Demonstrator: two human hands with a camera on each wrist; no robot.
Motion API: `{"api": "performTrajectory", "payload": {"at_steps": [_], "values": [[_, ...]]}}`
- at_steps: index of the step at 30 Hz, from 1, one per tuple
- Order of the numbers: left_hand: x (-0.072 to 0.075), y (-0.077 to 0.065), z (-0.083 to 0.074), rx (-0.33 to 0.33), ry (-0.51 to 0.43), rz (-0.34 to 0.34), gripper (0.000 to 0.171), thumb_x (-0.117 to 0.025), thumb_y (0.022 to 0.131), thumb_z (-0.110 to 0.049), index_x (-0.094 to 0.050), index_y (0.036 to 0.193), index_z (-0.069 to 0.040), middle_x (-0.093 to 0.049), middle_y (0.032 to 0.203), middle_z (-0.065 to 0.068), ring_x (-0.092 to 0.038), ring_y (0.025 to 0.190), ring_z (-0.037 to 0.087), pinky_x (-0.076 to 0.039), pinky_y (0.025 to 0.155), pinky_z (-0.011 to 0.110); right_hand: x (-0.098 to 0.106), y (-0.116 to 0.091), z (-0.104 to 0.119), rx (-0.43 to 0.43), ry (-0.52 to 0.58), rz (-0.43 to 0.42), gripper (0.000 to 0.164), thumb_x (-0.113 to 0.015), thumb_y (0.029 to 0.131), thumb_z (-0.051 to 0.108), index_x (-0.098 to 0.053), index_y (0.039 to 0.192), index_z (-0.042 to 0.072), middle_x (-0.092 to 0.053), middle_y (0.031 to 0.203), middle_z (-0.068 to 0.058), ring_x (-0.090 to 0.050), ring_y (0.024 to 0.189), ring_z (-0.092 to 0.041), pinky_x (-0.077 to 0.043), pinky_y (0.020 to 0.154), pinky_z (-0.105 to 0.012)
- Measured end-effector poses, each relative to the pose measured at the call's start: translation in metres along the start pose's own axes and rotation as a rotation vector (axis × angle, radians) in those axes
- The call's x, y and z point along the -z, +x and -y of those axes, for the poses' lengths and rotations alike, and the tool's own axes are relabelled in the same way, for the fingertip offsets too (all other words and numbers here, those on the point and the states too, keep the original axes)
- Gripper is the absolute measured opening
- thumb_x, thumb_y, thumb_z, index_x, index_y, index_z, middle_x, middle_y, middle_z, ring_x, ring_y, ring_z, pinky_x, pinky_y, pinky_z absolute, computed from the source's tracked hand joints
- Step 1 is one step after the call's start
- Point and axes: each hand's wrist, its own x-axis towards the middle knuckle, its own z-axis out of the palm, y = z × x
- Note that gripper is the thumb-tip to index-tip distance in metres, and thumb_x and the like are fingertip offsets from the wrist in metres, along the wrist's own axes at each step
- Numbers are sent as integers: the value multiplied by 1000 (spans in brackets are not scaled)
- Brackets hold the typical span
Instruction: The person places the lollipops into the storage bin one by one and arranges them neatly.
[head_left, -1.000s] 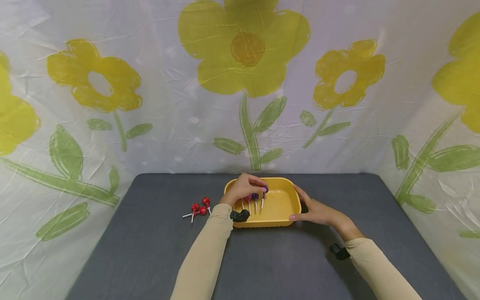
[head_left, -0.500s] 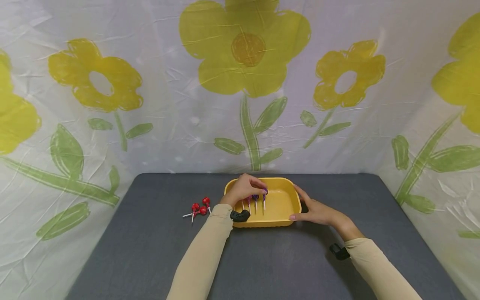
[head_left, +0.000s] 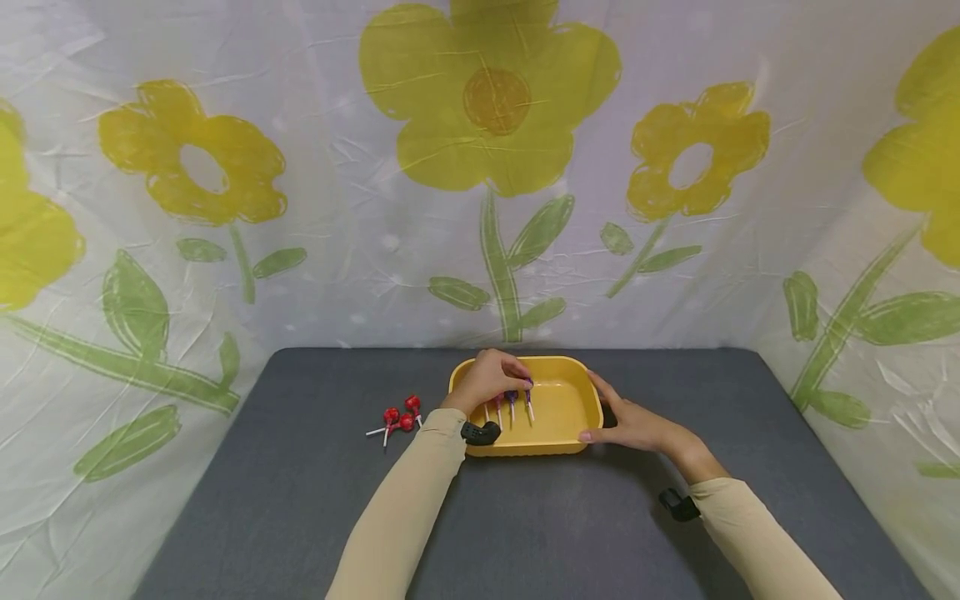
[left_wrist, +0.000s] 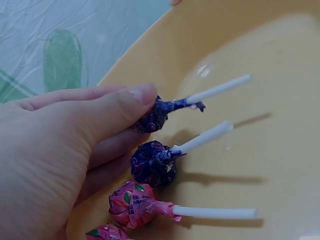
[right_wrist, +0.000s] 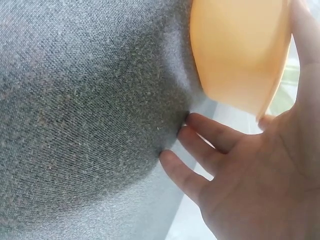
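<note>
My left hand is over the left half of a yellow tray, pinching a purple-wrapped lollipop by its candy head. The white stick of this lollipop points away from the palm. Beside it in the tray lie a second purple lollipop and a pink lollipop, lined up in a row. Part of another pink lollipop shows at the lower edge of the left wrist view. My right hand rests at the tray's right side, thumb and a finger at the rim, other fingers spread by the grey cloth.
Several red lollipops lie in a loose cluster on the grey table, left of the tray. Behind the table hangs a pale curtain printed with yellow flowers. A black band sits on each wrist.
The left hand has lowered slightly with the purple lollipop, and its stick has swung from leaning left to pointing a little right. The right hand and tray have stayed put.
</note>
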Motion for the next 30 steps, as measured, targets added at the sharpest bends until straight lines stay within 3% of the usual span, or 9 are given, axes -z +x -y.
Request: {"api": "performTrajectory", "payload": {"at_steps": [10,18,24,30], "values": [[-1,-2,-2,2,66,17,15,-81,83,-27,-79,95,-18,-78,86,-5,-62,55,12,-51,48,26,-1,-1,1,-6,3,0,113,-70,86,56,9,160,22,-35,156,-27,-35,144,-47,-35,110,-65],[-1,1,0,-16,85,11,15,-80,83,-27,-79,95,-18,-78,88,-5,-65,64,7,-53,55,24,-1,-1,2,-13,-3,-4,113,-70,86,56,9,160,22,-36,156,-26,-35,144,-47,-34,110,-65],[-1,-1,-4,-10,123,14,14,-81,83,-26,-79,95,-18,-78,87,-4,-62,55,10,-52,50,26,-1,-1,2,-16,-7,-4,114,-70,85,57,9,160,23,-35,156,-26,-34,144,-47,-34,111,-65],[-1,0,-4,-9,152,15,14,-81,83,-25,-79,95,-17,-78,87,-4,-62,55,9,-51,50,23,-1,0,1,-20,-17,-8,114,-69,85,58,9,160,23,-36,156,-25,-34,145,-46,-34,111,-65]]}}
